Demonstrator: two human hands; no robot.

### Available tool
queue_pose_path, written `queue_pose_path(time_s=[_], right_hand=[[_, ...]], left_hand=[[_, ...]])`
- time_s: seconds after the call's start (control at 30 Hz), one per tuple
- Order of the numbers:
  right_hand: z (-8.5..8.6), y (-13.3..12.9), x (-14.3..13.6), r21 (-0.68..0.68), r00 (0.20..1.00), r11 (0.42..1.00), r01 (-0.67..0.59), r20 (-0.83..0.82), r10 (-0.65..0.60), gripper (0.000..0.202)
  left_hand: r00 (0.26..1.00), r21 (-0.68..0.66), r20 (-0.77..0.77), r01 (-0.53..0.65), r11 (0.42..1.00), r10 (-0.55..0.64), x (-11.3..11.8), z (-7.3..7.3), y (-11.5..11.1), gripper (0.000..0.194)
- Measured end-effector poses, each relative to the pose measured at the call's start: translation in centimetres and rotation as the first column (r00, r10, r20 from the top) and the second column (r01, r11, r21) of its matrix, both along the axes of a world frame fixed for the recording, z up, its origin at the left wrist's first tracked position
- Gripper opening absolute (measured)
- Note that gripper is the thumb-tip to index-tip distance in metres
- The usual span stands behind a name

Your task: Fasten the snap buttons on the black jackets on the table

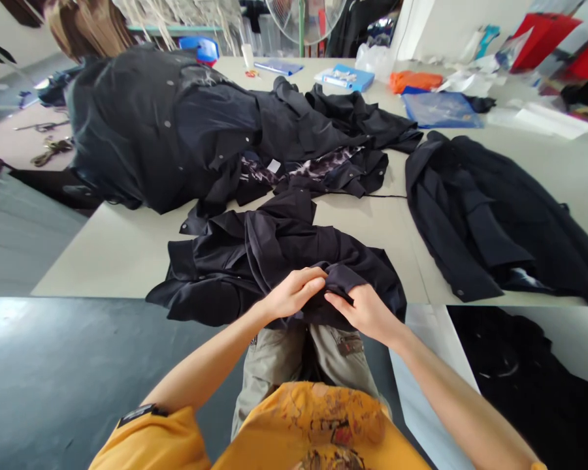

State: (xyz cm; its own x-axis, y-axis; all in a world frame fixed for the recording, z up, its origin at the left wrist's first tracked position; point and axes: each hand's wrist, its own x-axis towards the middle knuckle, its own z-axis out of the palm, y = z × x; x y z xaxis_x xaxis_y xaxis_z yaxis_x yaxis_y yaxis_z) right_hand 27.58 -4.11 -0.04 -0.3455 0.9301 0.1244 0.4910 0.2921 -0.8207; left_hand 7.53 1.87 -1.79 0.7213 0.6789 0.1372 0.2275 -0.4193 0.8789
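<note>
A dark garment (215, 261) lies bunched at the table's front edge, partly hanging over it. My left hand (296, 292) pinches a fold of its cloth between thumb and fingers. Just to the right, my right hand (365, 310) grips the same garment, its thumb showing and its fingers hidden under the fabric. A small gap separates the two hands. Behind the garment is a large heap of dark jackets (161, 130) with snap buttons and a patterned lining.
Another dark jacket (490, 215) lies at the right of the pale table (98, 254). Farther back are a blue folder (438, 109), an orange bundle (414, 81), a blue box (347, 77) and a fan (304, 16). Dark cloth (543, 385) sits below the right edge.
</note>
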Motion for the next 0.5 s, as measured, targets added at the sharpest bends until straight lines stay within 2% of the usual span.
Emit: queue_pose_path(time_s=[0.07,0.17,0.3,0.37,0.5], right_hand=[[0.4,0.1,0.4,0.007,1.0,1.0,0.021,-0.021,-0.021,0.029],[0.4,-0.2,0.8,0.048,0.999,0.998,0.036,0.009,-0.036,0.032],[-0.1,-1.0,0.9,0.117,0.996,0.99,0.075,0.041,-0.08,0.035],[0.0,-1.4,0.9,0.131,0.992,0.983,0.125,0.007,-0.127,0.034],[0.8,-1.6,0.6,0.041,0.972,0.976,0.213,-0.11,-0.207,0.027]], left_hand=[[0.999,0.0,0.014,-0.029,1.0,0.029,-0.1,0.4,-0.4,0.038],[0.998,0.184,0.033,-0.066,0.981,0.061,-0.2,0.6,-1.0,0.028],[0.988,0.375,0.099,-0.146,0.916,0.117,-0.1,0.5,-1.8,0.019],[0.978,0.397,0.162,-0.188,0.898,0.133,0.0,0.5,-2.0,0.021],[0.972,0.299,0.191,-0.188,0.936,0.135,0.1,0.8,-2.0,0.025]])
